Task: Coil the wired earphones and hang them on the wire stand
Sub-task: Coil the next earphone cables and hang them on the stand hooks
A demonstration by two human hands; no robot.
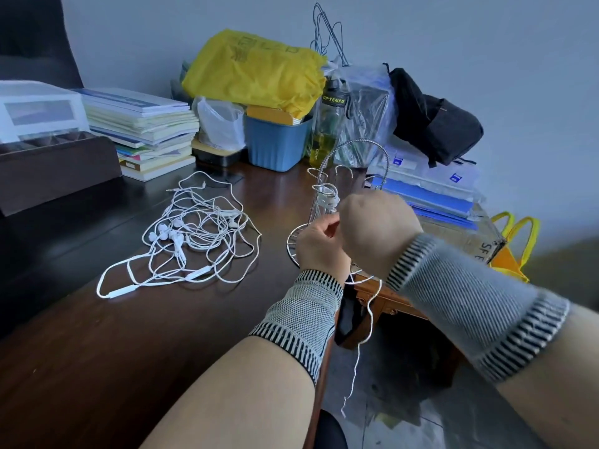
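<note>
A silver wire stand [351, 150] with hooks and a round base stands near the table's right edge. A coiled white earphone [328, 199] hangs on one of its hooks. My left hand [319, 243] pinches a white earphone cable [369, 306] in front of the stand. The cable's loose end dangles below the table edge. My right hand [377, 230] is beside it with its back to the camera, curled around the same cable; its fingers are hidden. A tangled pile of several white earphones [191, 234] lies on the dark table to the left.
Behind the stand are a blue bin [278, 144], a yellow bag [256, 71], a bottle [327, 124], clear plastic cases [431, 179] and a black pouch [434, 119]. Stacked books [146, 131] and a dark box [55, 170] stand at the left. The table edge [327, 358] runs below my wrists.
</note>
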